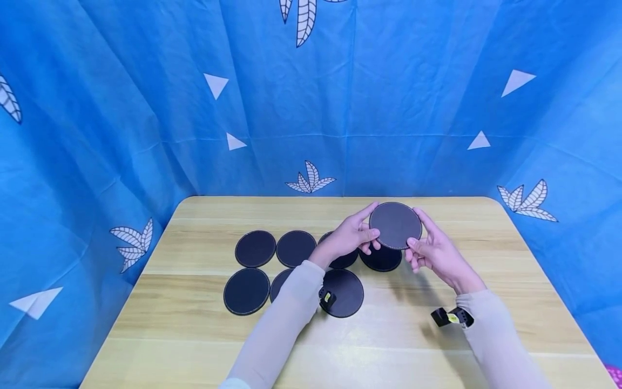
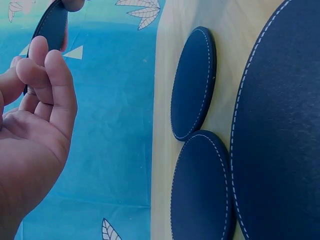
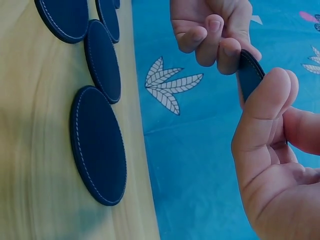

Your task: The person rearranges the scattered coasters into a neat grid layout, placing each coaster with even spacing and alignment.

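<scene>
A round dark coaster with light stitching round its edge is held up above the table, tilted toward the head camera. On its left edge my left hand pinches it between thumb and fingers. My right hand grips the opposite edge the same way. Both wrist views show the coaster nearly edge-on between the two hands. Below it lies another dark coaster, partly covered from the head camera by the held one.
More matching coasters lie flat in two rows, among them a far-left one and a front one. My left forearm hides parts of some. Behind the wooden table hangs a blue patterned curtain.
</scene>
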The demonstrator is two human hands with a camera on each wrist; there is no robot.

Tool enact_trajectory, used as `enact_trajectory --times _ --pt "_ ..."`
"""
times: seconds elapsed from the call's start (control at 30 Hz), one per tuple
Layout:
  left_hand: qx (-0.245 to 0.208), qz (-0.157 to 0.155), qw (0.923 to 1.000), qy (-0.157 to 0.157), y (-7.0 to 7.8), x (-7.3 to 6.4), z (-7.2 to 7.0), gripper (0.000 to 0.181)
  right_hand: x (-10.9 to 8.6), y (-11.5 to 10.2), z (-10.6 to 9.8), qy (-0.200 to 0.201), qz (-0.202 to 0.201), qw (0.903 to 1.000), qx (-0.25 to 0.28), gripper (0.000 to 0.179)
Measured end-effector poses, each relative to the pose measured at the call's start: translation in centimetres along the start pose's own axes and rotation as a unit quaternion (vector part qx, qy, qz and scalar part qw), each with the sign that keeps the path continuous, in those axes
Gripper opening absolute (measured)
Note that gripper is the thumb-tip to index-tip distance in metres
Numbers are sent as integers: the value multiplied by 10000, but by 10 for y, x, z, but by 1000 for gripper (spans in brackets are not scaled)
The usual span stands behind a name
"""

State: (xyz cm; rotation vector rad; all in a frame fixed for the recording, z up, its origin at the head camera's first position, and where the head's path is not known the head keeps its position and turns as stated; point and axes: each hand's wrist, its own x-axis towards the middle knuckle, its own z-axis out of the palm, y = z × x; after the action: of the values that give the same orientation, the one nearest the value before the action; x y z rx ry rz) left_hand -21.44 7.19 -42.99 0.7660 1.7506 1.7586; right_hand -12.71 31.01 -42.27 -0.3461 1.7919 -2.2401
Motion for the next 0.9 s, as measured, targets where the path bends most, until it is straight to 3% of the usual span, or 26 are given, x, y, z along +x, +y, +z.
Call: enact_trajectory --times 0.43,0.9 --pt "0 -127 9999 -48 -8 -20 3 77 -12 10 8 -125 18 9999 -87 84" --pt "-39 -137 9999 -74 -10 -30 13 77 -25 18 9 -148 -70 9999 -20 81"
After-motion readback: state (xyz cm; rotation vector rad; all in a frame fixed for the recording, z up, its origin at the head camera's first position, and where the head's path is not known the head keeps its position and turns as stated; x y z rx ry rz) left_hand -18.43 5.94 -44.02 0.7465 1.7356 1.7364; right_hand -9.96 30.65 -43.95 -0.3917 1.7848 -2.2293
